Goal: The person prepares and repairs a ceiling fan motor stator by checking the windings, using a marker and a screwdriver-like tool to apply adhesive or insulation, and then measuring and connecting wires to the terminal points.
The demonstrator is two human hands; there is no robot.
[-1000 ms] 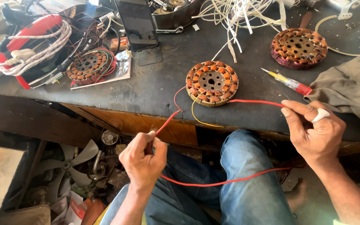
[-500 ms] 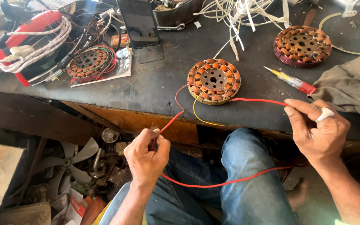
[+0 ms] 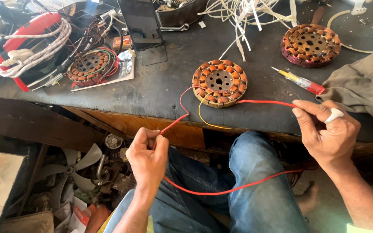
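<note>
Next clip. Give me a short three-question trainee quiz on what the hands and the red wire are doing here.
1. True or false: the left hand and the right hand each grip the red wire.
2. Which thing lies on the bench closest to the right hand? A) the screwdriver B) the fan blade C) the phone
3. Fill in: the red wire runs up to the wound ______ near the bench edge.

Key: 1 true; 2 A; 3 stator. Between the hands, the wire sags in a loop across the person's jeans.
</note>
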